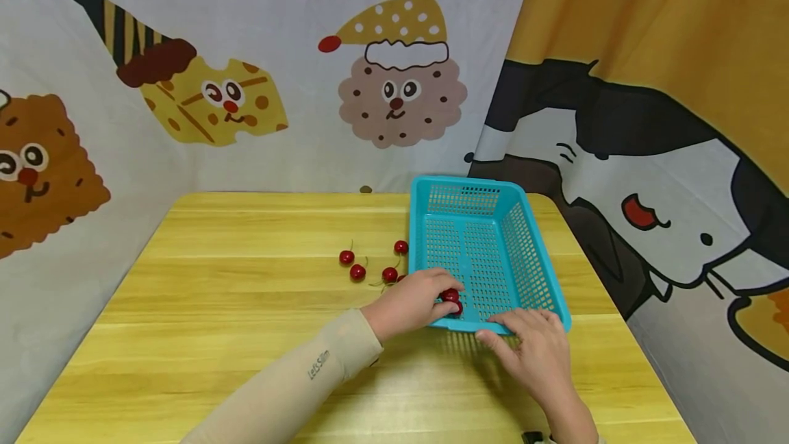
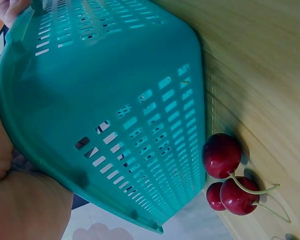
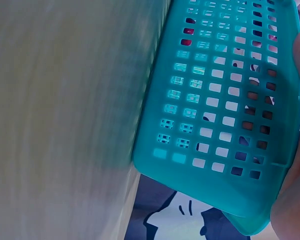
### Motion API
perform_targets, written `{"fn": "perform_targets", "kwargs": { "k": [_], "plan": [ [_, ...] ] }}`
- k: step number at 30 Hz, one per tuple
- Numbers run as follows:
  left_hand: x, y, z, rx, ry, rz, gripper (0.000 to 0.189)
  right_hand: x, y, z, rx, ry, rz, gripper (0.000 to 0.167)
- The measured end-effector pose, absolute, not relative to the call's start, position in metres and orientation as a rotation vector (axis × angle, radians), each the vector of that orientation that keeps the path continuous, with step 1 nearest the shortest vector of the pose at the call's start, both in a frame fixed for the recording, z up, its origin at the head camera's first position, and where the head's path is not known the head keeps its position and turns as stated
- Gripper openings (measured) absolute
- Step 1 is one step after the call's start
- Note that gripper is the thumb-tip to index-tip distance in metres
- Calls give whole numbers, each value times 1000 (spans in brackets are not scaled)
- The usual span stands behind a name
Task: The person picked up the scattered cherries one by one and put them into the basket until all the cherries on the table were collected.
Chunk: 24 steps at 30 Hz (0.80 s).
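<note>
Evidently, cherries are being put into the blue basket [image 1: 465, 179], and the step in hand is judged to be the lowering or letting go of a pair of cherries [image 1: 451, 295] just inside its near left corner. The pair is enclosed by the left hand [image 1: 419, 300], which is reached over the rim with fingers and thumb bent round the fruit — how firmly it is gripped cannot be told. The near rim, towards the right corner, is held by the right hand [image 1: 542, 355], its fingers laid over the edge and its thumb kept outside.

On the table [image 1: 185, 334], to the left of the basket, loose cherries [image 1: 346, 257] are seen: two set a little apart, the others close to the basket's left wall (one of them is partly hidden by the left hand).

For the next move, the fingers would need to be spread and the pair released low, so that bouncing is avoided. After that, a short reach back over the wall would be called for — the nearest fruit probably being best approached from above, with the basket steadied by the right hand.
</note>
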State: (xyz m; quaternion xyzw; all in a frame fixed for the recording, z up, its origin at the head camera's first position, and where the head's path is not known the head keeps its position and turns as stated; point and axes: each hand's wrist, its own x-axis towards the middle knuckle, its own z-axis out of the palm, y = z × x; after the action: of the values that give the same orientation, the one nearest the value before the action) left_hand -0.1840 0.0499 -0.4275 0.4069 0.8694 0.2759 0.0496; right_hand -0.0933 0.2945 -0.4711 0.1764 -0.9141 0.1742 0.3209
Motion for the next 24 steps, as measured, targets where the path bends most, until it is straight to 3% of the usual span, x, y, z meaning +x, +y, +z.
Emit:
{"fn": "perform_targets", "kwargs": {
  "k": [11,24],
  "plan": [
    [-186,50,-431,1236,2637,834,40,-94,295,-473,470,-2396,468,55],
    [-184,47,-439,1283,2711,946,27,-95,295,-473,470,-2392,476,57]
  ]
}}
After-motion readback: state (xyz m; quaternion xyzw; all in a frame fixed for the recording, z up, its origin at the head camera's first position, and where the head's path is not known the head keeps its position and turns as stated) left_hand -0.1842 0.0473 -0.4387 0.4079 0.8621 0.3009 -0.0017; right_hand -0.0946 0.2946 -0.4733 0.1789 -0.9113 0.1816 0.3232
